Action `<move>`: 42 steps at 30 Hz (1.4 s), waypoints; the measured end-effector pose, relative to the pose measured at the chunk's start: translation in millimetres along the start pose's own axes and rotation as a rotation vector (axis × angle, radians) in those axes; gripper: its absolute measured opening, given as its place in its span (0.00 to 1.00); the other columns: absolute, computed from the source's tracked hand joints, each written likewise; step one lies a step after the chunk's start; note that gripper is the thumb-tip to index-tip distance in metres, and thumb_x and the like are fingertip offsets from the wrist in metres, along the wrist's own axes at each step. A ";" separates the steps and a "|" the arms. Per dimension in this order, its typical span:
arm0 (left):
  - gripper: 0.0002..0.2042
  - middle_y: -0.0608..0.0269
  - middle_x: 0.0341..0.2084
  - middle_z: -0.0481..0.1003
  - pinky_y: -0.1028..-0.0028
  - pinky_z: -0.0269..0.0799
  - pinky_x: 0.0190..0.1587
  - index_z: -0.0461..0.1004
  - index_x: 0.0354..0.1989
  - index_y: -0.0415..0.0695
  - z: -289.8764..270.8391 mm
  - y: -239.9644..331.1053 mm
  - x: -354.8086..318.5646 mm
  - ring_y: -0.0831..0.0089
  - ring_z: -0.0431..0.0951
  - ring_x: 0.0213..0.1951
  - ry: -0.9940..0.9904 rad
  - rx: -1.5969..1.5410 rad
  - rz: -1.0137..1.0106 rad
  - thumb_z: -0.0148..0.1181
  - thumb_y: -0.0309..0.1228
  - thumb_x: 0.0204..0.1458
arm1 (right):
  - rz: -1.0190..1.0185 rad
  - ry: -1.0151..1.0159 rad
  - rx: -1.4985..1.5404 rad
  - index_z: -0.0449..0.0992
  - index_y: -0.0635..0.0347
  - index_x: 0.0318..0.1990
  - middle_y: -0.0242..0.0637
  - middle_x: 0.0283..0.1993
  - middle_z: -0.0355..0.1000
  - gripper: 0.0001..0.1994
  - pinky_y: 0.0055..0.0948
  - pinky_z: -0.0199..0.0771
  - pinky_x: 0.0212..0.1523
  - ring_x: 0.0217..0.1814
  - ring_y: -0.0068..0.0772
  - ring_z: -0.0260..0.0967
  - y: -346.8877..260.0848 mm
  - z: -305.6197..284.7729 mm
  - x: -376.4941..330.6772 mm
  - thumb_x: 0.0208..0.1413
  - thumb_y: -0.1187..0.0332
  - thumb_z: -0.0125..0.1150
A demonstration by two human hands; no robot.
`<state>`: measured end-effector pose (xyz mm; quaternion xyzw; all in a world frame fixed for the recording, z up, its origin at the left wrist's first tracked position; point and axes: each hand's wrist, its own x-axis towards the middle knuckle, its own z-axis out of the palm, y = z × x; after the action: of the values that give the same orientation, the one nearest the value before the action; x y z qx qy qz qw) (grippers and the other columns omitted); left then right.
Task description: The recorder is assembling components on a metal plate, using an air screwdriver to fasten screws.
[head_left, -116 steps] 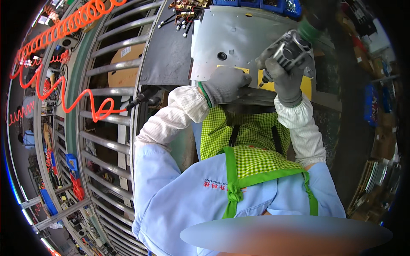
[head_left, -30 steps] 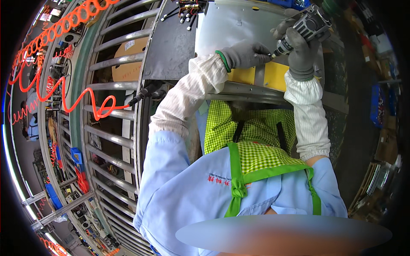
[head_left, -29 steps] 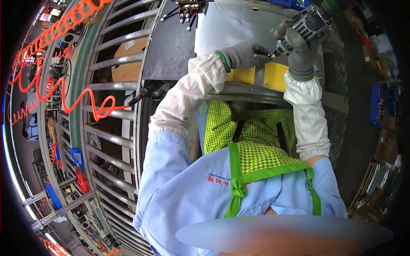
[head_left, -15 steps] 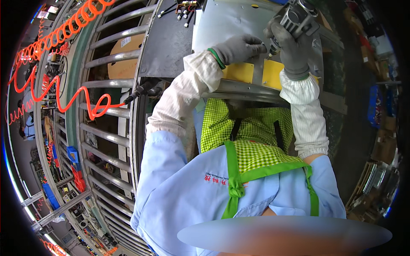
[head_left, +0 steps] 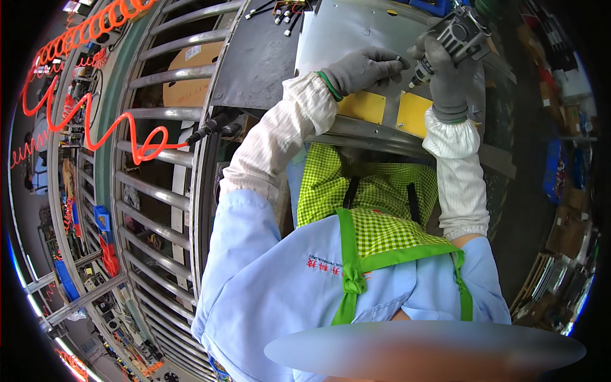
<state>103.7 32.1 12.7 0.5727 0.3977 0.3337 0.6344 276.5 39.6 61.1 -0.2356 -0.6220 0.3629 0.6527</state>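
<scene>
My left hand [head_left: 364,70], in a grey glove, hovers over a silver sheet-metal panel [head_left: 347,32]. Its thumb and fingers are pinched together; whatever small thing they hold is too tiny to make out. Just beside those fingertips is the narrow nose of a grey-and-black power tool [head_left: 459,38]. My right hand [head_left: 447,86], gloved as well, is wrapped round this tool, whose nose points down and to the left. Two yellow rectangular plates, one on the left [head_left: 363,106] and one on the right [head_left: 414,114], lie along the near edge of the panel.
A dark mat [head_left: 254,70] with several short cables [head_left: 287,22] adjoins the panel on the left. Further left run metal rollers [head_left: 168,113] and a coiled orange air hose [head_left: 95,149]. A blue bin [head_left: 436,6] stands at the far side. Cardboard boxes [head_left: 566,229] are stacked at the right.
The view has shifted slightly, moving the scene right and down. My left fingertips have come a little up and right, stretching out more toward the tool's nose. My right hand keeps its grip.
</scene>
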 end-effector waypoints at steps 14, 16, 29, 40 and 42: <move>0.16 0.69 0.26 0.75 0.81 0.70 0.30 0.75 0.50 0.42 41.8 27.8 -15.0 0.85 0.70 0.27 -0.140 0.278 0.153 0.51 0.41 0.63 | -0.131 -0.004 0.334 0.68 0.66 0.53 0.38 0.33 0.73 0.20 0.35 0.76 0.39 0.32 0.30 0.72 -89.1 -22.0 23.0 0.54 0.65 0.55; 0.16 0.69 0.26 0.74 0.81 0.70 0.30 0.75 0.50 0.41 53.8 26.6 -10.4 0.84 0.70 0.27 -0.159 0.282 0.180 0.51 0.41 0.64 | -0.202 -0.153 0.413 0.69 0.66 0.51 0.40 0.35 0.74 0.17 0.39 0.75 0.46 0.36 0.31 0.72 -86.6 -37.6 24.8 0.57 0.67 0.49; 0.11 0.64 0.26 0.76 0.82 0.68 0.27 0.76 0.44 0.37 78.6 36.0 6.0 0.82 0.72 0.25 -0.331 0.298 0.240 0.53 0.31 0.61 | -0.043 -0.144 0.388 0.67 0.64 0.56 0.37 0.39 0.73 0.21 0.43 0.68 0.48 0.34 0.32 0.69 -79.5 -87.7 -5.5 0.59 0.61 0.50; 0.12 0.59 0.26 0.78 0.72 0.73 0.33 0.79 0.39 0.38 142.6 18.1 37.5 0.71 0.77 0.28 -0.412 0.471 0.593 0.62 0.35 0.57 | -0.104 -0.292 0.391 0.58 0.73 0.62 0.43 0.41 0.74 0.28 0.42 0.71 0.50 0.35 0.33 0.72 -108.5 -156.0 -21.4 0.60 0.61 0.47; 0.11 0.56 0.27 0.79 0.71 0.74 0.33 0.78 0.38 0.38 153.7 12.8 35.5 0.67 0.79 0.29 -0.432 0.257 0.440 0.63 0.35 0.55 | -0.123 -0.199 0.386 0.58 0.74 0.62 0.43 0.42 0.74 0.27 0.43 0.72 0.50 0.37 0.34 0.73 -110.6 -165.4 -32.0 0.60 0.62 0.47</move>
<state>256.7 -6.0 25.3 0.7778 0.1597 0.2805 0.5394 460.2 -30.4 105.4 -0.0310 -0.6156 0.4564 0.6418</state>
